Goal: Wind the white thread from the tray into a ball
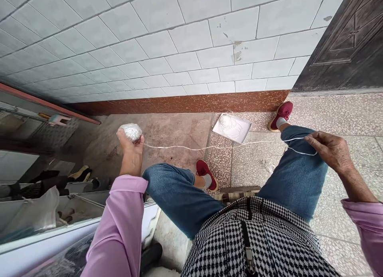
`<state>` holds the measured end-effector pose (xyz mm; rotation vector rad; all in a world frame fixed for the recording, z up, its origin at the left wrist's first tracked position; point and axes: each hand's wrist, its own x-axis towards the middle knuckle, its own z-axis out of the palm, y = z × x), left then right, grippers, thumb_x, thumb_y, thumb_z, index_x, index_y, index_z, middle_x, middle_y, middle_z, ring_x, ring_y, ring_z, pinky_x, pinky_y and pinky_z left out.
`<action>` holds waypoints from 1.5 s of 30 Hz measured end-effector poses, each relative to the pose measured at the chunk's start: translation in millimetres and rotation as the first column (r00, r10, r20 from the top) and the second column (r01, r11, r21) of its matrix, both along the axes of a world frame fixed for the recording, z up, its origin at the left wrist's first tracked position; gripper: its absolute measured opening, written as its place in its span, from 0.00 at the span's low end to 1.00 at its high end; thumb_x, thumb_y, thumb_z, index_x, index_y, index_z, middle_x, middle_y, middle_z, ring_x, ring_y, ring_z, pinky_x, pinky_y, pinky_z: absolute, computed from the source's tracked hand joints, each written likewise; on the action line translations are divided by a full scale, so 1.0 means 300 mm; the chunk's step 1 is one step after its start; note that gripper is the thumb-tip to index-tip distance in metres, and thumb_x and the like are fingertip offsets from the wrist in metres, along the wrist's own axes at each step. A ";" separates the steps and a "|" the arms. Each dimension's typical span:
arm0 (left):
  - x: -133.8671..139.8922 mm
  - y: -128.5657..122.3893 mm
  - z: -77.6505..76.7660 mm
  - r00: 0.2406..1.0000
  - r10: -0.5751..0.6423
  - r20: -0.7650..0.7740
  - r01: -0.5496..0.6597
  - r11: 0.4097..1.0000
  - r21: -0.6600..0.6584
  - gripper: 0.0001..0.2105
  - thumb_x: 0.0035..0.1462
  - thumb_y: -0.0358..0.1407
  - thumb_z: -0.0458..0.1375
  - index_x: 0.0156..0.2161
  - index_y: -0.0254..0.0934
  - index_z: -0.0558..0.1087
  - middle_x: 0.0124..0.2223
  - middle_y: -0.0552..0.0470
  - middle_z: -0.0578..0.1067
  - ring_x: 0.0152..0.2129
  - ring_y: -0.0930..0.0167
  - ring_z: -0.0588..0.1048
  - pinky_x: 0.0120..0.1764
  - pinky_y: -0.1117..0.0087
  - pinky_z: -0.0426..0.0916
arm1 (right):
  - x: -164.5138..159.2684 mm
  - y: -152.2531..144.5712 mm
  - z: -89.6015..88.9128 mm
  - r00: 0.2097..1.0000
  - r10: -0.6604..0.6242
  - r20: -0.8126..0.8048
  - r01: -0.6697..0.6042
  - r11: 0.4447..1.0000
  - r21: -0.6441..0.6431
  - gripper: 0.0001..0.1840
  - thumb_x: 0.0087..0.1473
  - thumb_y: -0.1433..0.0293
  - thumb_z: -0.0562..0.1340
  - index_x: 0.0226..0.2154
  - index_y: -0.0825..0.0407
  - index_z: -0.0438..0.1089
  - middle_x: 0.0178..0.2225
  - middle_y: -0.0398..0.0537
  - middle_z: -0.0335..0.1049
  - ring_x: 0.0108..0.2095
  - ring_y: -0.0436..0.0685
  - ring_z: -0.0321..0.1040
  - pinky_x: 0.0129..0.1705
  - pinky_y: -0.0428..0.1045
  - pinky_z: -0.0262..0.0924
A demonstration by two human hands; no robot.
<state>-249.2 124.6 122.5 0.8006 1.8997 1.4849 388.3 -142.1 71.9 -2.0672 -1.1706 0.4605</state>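
In my left hand (131,147), held out to the left past my knee, is a ball of white string (131,131), with the fingers wrapped round its lower side. A single white strand (191,149) runs from the ball across to the right, sagging slightly above the floor and my knees. My right hand (330,151), out beyond the right knee, pinches that strand between thumb and fingers, and a small loop hangs below the fingertips. On the floor between my feet and the wall, a shallow white box (242,129) holds a loose coil of white string (227,121).
A tiled wall (191,37) with a brown base strip stands ahead, and a dark door (350,41) is at the upper right. Shelves with shoes (80,174) and bags are at the left. A small white tangle (269,166) lies on the floor by my right leg.
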 end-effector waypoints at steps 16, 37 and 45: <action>0.641 0.044 -0.502 0.794 -0.606 0.052 0.556 0.688 -0.466 0.27 0.61 0.47 0.71 0.58 0.34 0.74 0.56 0.36 0.82 0.48 0.61 0.84 0.40 0.68 0.80 | -0.127 -0.055 -0.143 0.782 0.006 0.623 -0.201 0.949 0.243 0.24 0.73 0.56 0.57 0.32 0.51 0.77 0.29 0.53 0.83 0.28 0.58 0.77 0.31 0.51 0.60; 0.978 -0.060 -0.811 0.479 -0.835 0.272 0.760 0.239 -0.605 0.37 0.54 0.52 0.74 0.63 0.34 0.73 0.61 0.34 0.78 0.49 0.56 0.82 0.36 0.67 0.78 | -0.173 -0.044 -0.032 0.830 0.095 0.550 -0.247 0.946 0.210 0.08 0.69 0.69 0.68 0.35 0.48 0.72 0.27 0.46 0.79 0.24 0.56 0.71 0.27 0.51 0.59; 0.858 0.009 -0.492 0.441 -0.831 0.340 0.880 0.326 -0.344 0.38 0.54 0.57 0.72 0.63 0.37 0.72 0.57 0.39 0.81 0.48 0.57 0.82 0.40 0.65 0.79 | -0.146 0.044 -0.064 0.776 0.187 0.602 -0.289 0.954 0.076 0.19 0.74 0.60 0.58 0.40 0.52 0.80 0.32 0.50 0.83 0.29 0.58 0.78 0.27 0.50 0.61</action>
